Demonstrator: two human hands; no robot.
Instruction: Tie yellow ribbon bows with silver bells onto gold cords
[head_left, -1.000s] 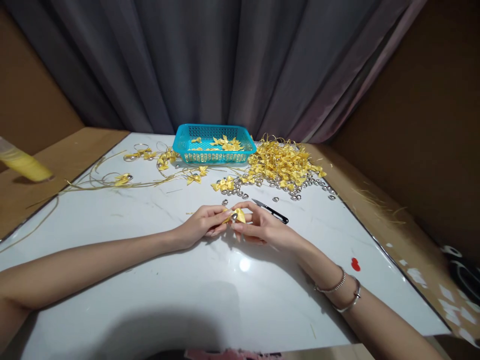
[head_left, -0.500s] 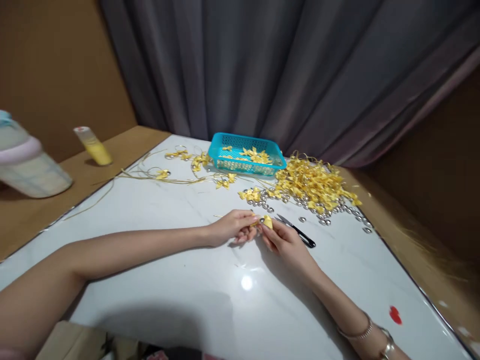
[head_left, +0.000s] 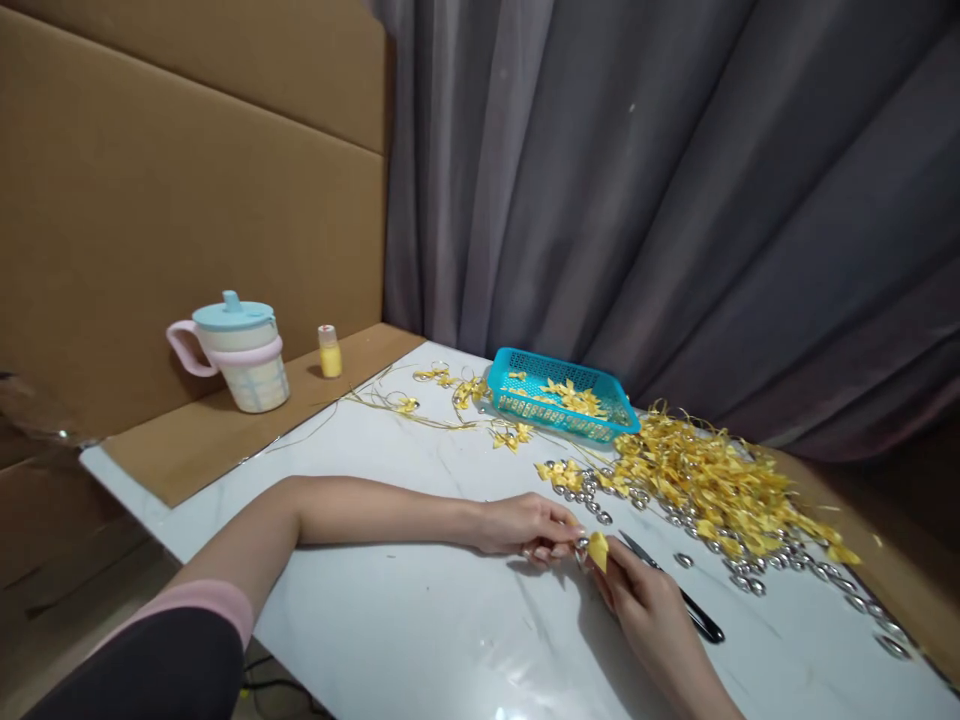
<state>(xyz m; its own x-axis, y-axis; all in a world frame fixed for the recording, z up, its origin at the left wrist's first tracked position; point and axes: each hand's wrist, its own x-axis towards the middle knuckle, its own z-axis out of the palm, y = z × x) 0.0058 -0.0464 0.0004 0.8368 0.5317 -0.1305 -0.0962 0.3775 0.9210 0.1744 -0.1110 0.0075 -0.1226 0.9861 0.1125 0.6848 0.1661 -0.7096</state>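
Observation:
A yellow ribbon bow (head_left: 598, 551) sits between my two hands, just above the white tabletop. My left hand (head_left: 531, 527) is closed, its thumb and fingers pinching the bow's left side beside a small silver bead (head_left: 582, 545). From the other side my right hand (head_left: 646, 598) grips the bow between thumb and fingers. Its far part is hidden by my fingers. Black thread snips (head_left: 699, 615) lie on the table just beyond my right hand, partly covered by it.
A blue basket (head_left: 517, 408) with yellow bows stands at the back. To its right spreads a pile of yellow bows (head_left: 712, 480), with silver beads (head_left: 750, 580) around it. Gold cords (head_left: 405, 408) trail leftward. A lidded mug (head_left: 255, 380) and small yellow bottle (head_left: 330, 355) stand left.
The view has swung left, so the table and hands appear lower and farther right, and the whole mug shows. Both hands keep hold of the bow.

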